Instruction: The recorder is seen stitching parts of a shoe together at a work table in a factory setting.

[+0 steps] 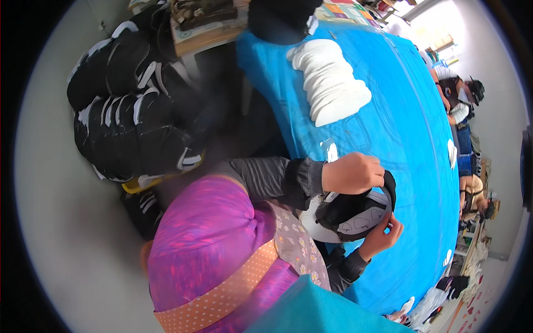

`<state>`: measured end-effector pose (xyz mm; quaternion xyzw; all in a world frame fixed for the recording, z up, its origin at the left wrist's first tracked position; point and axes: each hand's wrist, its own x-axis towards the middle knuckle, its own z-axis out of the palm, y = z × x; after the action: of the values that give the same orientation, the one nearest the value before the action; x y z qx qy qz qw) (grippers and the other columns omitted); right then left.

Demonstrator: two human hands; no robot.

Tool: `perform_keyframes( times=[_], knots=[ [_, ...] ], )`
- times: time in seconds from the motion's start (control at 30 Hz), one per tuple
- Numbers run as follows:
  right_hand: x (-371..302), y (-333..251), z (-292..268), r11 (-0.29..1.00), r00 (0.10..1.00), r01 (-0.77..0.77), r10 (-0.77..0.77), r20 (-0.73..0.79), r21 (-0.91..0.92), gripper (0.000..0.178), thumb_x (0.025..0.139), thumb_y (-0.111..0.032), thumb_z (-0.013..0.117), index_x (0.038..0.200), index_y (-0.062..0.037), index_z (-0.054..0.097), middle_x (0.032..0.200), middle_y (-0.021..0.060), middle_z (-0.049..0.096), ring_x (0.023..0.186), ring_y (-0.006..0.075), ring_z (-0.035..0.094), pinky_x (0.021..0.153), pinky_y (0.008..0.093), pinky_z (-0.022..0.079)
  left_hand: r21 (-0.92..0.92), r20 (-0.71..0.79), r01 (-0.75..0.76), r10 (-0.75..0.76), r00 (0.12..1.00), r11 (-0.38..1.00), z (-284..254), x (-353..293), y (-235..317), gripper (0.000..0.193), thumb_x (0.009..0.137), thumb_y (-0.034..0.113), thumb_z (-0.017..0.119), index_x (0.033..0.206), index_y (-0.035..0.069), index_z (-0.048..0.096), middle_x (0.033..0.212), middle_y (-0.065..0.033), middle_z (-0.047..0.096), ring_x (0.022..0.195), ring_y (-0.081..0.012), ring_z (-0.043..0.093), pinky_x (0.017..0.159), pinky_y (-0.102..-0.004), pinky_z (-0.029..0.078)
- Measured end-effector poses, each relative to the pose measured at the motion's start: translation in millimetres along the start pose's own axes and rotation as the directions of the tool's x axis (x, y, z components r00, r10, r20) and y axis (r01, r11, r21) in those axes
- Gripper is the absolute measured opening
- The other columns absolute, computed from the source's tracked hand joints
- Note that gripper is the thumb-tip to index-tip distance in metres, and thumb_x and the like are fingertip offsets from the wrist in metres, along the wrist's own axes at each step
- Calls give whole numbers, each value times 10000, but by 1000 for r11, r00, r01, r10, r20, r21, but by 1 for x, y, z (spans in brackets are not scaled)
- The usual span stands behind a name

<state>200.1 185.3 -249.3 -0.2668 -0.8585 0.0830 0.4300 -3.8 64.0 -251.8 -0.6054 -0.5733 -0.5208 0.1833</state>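
Observation:
A black cap-like piece (332,212) is held opening upward between my hands at the near edge of the blue-covered table. A pale grey panel (363,220) with printed outlines lies inside it. My left hand (353,173), the upper one in the head view, is closed with its fingertips at the dark rim. My right hand (383,236), lower in the view, pinches the same rim from the other side. Dark sleeves cover both forearms. A white-smeared item (331,151) lies beside my left wrist, its kind unclear.
Overlapping white rounded flat pieces (330,83) lie on the blue table cover (411,166). A black bundle (280,22) stands at its end. Black stacked pieces with white edges (127,127) fill the side by the wall. Other people (458,91) work across the table.

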Motion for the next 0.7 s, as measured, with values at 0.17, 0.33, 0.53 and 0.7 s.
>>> perform_keyframes(
  times=[0.17,0.33,0.53,0.7],
  knots=[
    [3,8,-7,983,986,-165,161,53,83,385,871,-22,672,1242,-21,569,1178,126,622,999,240,596,845,342,471,-168,145,130,-106,984,977,-15,15,-9,322,780,187,714,1081,83,668,1060,-87,652,982,-294,605,838,-375,503],
    [6,21,-35,671,770,-590,301,563,448,565,933,-29,600,1459,-21,394,1354,124,526,1130,164,554,945,309,464,-196,445,379,-263,856,904,-15,17,-19,624,779,367,773,1277,42,581,1178,-157,590,1095,-338,571,938,-399,458],
    [8,35,-44,628,724,-637,289,626,447,505,898,11,616,1386,6,488,1260,99,566,1074,138,563,890,274,478,-226,590,512,-302,749,829,-22,33,-13,606,758,338,807,1235,36,587,1109,-136,572,1025,-302,573,886,-359,462],
    [-4,38,-36,601,779,-603,305,547,524,403,878,58,592,1275,6,547,1105,42,567,1047,138,545,896,250,439,-364,451,336,-151,880,869,-11,18,-17,500,746,233,794,1178,83,593,1024,-122,584,979,-305,580,837,-378,463]
  ],
)
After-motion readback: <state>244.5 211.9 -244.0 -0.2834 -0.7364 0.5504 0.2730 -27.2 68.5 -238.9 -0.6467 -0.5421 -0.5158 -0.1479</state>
